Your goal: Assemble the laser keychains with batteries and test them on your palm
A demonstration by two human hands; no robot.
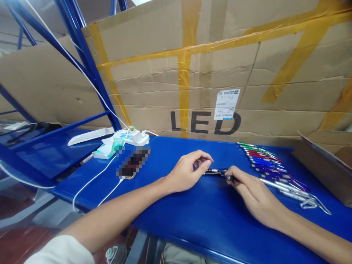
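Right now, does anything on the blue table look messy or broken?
Mostly tidy. The pens lie in a neat row beside the right hand, which holds a black pen together with the left hand. Only the cardboard box behind looks worn: creased and patched with yellow tape. A white cable trails over the table edge.

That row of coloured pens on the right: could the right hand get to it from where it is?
Probably yes: the right hand lies beside the row of pens, with only bare blue table between them.
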